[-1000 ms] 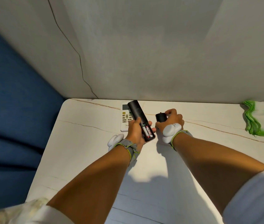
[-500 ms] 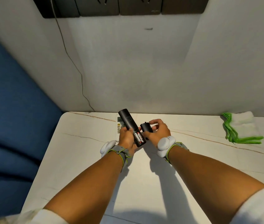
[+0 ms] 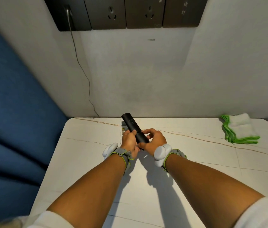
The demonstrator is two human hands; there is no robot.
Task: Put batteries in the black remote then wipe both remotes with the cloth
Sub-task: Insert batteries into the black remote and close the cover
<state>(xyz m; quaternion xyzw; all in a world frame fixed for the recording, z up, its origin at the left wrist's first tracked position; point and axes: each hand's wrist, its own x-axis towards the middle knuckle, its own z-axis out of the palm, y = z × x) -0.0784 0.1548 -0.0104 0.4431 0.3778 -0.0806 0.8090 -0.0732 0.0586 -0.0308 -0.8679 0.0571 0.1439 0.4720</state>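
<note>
- I see a white marble-look tabletop with thin brown veins; its far edge runs along the wall, and both forearms reach over its middle.
- A folded white cloth with green edging lies at the table's far right corner, well apart from both hands. Risk: a hurried reach across could drag it off the right edge.
- The slim matte black remote is held above the far-middle of the table, its far end angled up toward the far left corner. No open battery bay shows from here; I cannot tell whether the cover is fully latched. A half-seated cover could pop off during wiping and spill the batteries.
- My left hand wraps the remote's near half from the left, fingers curled closed on it.
- My right hand pinches the near end, thumb beneath. Uneven pressing could twist the remote out of both grips.
- A white remote with coloured buttons lies mostly hidden behind the black one; a dropped remote would strike it.
</note>
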